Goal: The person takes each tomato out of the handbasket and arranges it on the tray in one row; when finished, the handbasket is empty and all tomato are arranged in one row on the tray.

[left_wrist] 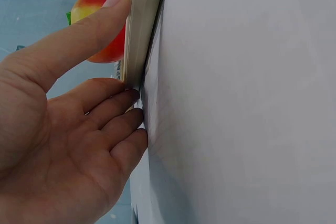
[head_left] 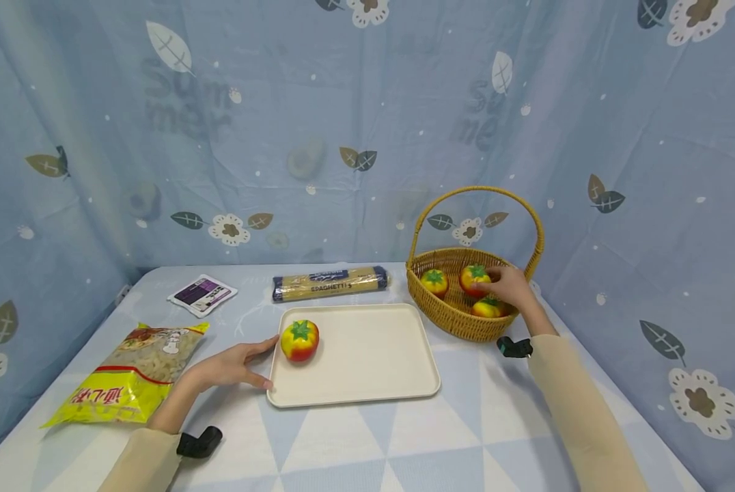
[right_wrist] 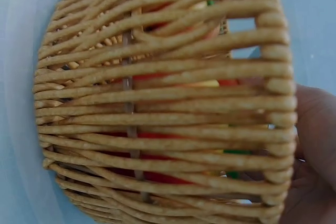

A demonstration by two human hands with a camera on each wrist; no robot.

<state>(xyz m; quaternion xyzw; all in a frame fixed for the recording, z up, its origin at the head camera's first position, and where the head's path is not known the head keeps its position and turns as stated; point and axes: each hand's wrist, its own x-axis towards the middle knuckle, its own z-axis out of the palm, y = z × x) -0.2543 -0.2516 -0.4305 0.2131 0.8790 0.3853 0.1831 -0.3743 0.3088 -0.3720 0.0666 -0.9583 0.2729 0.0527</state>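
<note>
My right hand (head_left: 510,287) reaches over the right side of a wicker basket (head_left: 447,316). Its fingers and thumb pinch a red-and-yellow tomato (head_left: 472,277) with a green leafy top. Two similar tomatoes also lie in the basket, one at the left (head_left: 434,282) and one below the hand (head_left: 487,308). In the right wrist view, the basket's woven side (right_wrist: 157,98) hides most of the grip. My left hand (head_left: 235,365) touches the left edge of a cream tray (head_left: 367,355), thumb at its front corner, fingers relaxed. Another tomato (head_left: 300,340) sits at the tray's left end.
Behind the tray lies a pack of spaghetti (head_left: 330,283). A yellow bag of pasta (head_left: 136,376) is beside the left forearm, with a flat purple-and-white packet (head_left: 203,295) farther back. The basket's tall handle (head_left: 479,188) arches above it. A patterned curtain (head_left: 318,137) borders the table.
</note>
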